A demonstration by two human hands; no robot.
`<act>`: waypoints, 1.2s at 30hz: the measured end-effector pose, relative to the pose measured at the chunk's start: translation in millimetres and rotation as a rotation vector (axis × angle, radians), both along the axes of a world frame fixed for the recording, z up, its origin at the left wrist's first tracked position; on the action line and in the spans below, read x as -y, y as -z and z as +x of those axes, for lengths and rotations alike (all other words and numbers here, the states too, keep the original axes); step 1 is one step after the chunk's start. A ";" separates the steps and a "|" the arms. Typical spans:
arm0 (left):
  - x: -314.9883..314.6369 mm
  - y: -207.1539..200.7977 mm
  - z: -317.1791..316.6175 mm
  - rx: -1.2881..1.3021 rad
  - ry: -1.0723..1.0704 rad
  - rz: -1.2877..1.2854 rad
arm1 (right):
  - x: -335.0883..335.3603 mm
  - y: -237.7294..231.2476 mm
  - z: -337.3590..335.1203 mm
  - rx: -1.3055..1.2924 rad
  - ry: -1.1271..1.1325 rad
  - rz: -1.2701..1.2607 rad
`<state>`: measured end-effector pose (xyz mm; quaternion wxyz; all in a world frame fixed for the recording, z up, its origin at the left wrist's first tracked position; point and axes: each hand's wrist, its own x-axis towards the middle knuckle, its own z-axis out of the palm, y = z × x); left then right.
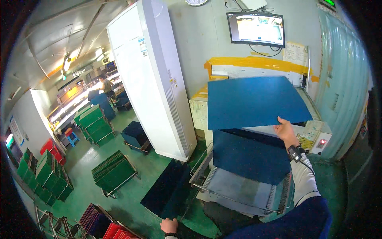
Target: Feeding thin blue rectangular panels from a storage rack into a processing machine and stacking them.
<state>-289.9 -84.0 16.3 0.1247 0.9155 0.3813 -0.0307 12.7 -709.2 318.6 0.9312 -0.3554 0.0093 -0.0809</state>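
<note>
My right hand (283, 130) pinches the near edge of a large flat blue panel (254, 101). The panel lies tilted above a white bench (201, 109). Below it, a second, darker blue panel (248, 155) stands in a slotted metal rack (238, 193) in front of me. Down at the left, my left hand (169, 226) is closed at the near edge of a dark blue panel (163, 189); its fingertips are partly hidden. A small black device with a cable (294, 153) is strapped to my right wrist.
A tall white cabinet air conditioner (149, 79) stands left of the bench. Racks of green panels (113, 173) and red panels (117, 231) stand on the green floor. A monitor (256, 28) hangs on the wall. Far back, a person (106, 87) is at a lit bench.
</note>
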 end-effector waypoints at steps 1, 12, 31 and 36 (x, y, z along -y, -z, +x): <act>0.0 0.2 0.3 -0.004 0.007 0.016 | -3.3 8.9 4.4 -0.001 0.014 -0.018; 2.2 5.3 4.7 0.048 0.024 0.069 | -28.1 65.9 38.7 -0.325 0.219 0.108; -1.8 14.5 20.2 -0.099 0.069 0.052 | -29.2 79.5 68.5 -0.291 0.030 -0.020; -1.8 14.8 19.7 -0.045 0.094 0.058 | -20.9 83.8 86.4 -0.288 0.100 -0.029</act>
